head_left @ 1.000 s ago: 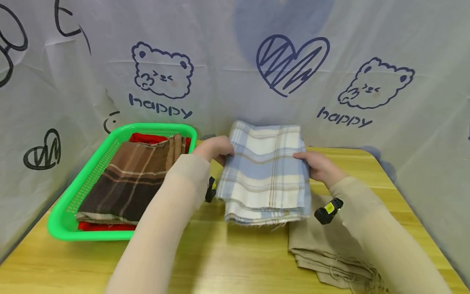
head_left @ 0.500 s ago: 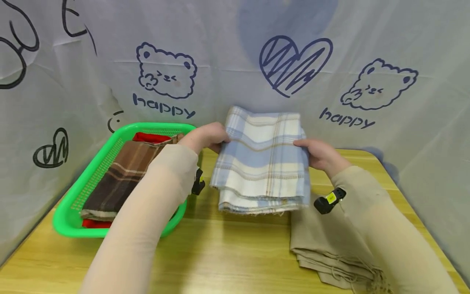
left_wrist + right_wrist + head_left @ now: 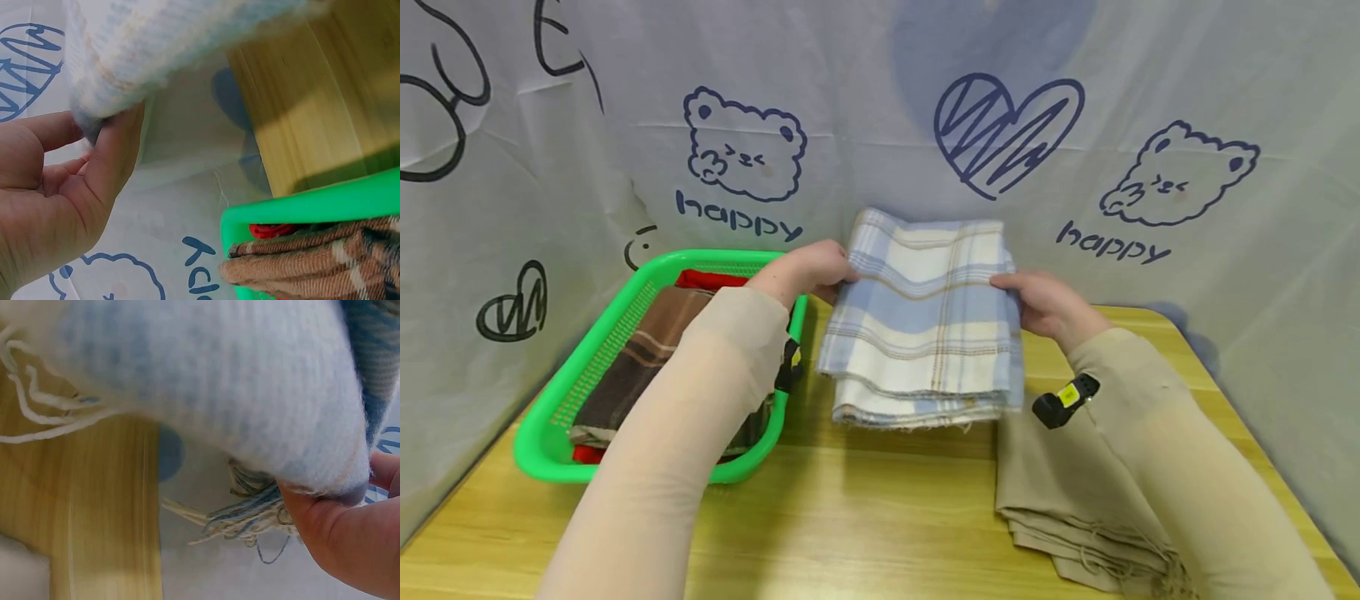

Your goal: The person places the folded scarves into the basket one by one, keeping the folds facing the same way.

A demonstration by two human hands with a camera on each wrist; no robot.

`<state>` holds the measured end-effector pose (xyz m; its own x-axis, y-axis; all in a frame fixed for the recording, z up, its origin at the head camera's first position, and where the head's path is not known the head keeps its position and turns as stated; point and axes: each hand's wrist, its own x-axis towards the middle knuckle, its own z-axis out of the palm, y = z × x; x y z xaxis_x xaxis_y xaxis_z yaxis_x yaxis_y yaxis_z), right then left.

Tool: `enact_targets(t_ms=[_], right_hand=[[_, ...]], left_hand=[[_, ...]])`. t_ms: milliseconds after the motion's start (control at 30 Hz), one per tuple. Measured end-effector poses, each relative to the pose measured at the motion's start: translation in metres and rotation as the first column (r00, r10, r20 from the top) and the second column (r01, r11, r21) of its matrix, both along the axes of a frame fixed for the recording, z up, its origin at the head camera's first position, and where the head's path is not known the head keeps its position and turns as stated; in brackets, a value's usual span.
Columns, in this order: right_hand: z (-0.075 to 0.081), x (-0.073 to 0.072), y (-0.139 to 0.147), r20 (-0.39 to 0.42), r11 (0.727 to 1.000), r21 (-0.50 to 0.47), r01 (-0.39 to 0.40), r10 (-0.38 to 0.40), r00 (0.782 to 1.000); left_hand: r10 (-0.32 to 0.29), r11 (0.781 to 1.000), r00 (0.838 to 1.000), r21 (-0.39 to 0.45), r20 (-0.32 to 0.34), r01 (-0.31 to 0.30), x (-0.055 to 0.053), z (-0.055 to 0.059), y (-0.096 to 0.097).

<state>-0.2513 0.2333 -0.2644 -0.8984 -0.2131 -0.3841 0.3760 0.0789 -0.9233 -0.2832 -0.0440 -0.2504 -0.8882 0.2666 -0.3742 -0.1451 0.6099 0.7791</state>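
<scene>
A folded scarf (image 3: 925, 317) in blue and white plaid hangs above the table between both hands. My left hand (image 3: 811, 268) pinches its left edge; the left wrist view shows thumb and fingers meeting on the cloth. At the opposite edge, my right hand (image 3: 1051, 307) grips the scarf, the thumb on the near face. Fringe (image 3: 250, 512) dangles beside that hand in the right wrist view. Below the right forearm lies a folded beige cloth (image 3: 1075, 500) with fringed ends. A green basket (image 3: 535, 417) on the left holds a brown plaid cloth (image 3: 658, 333), partly hidden by the left arm.
Red cloth (image 3: 703, 279) shows under the brown one in the basket. The wooden table (image 3: 865, 517) runs back to a white curtain (image 3: 865, 100) with drawn bears and hearts, which also hangs at both sides.
Both hands have lifted the plaid scarf and shifted it slightly left, closer to the basket. The head view has turned a little to the left. Both hands keep hold throughout.
</scene>
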Motion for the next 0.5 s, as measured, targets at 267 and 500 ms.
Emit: enact_targets(t_ms=[267, 500], right_hand=[[0.004, -0.003, -0.011, -0.008, 1.0, 0.016, -0.015, 0.015, 1.0], [0.007, -0.005, -0.025, -0.037, 0.999, -0.001, -0.046, 0.046, 0.998]], left_hand=[[0.008, 1.0, 1.0, -0.016, -0.001, -0.008, 0.001, 0.007, -0.012], [0.013, 0.999, 1.0, -0.046, -0.028, -0.014, 0.001, 0.011, -0.028]])
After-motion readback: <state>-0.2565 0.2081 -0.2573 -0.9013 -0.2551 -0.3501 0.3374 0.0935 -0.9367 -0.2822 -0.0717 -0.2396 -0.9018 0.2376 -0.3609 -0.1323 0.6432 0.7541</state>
